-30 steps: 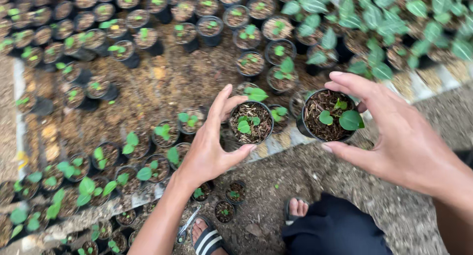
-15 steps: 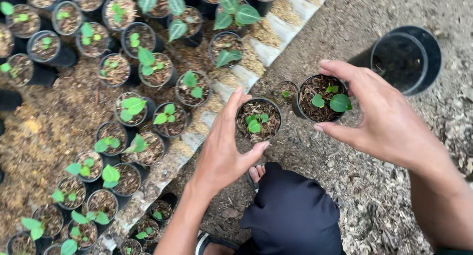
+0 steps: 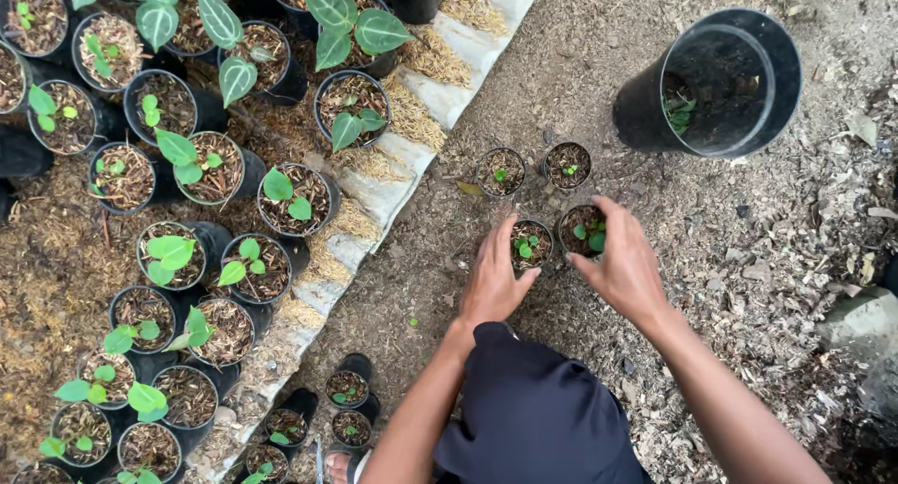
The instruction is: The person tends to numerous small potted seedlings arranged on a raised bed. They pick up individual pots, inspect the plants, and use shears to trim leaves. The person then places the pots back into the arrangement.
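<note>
Currently: left hand (image 3: 491,283) cups one seedling pot (image 3: 530,245), right hand (image 3: 625,269) cups another pot (image 3: 582,230), both setting down on ground (image 3: 767,250) beside two pots (image 3: 502,172); next, release.

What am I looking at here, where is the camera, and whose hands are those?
There is no machine here. A camera worn on a person's head looks straight down at their own two bare hands. The left hand grips a small black plastic pot holding a green seedling. The right hand grips a similar small black seedling pot right beside it. Both pots are down at the bare soil ground. Just beyond them stand two more small seedling pots, and farther off a large empty black plastic pot tilts on its side. To the left, past a pale edging strip, many potted green seedlings sit in rows on dry straw.
</note>
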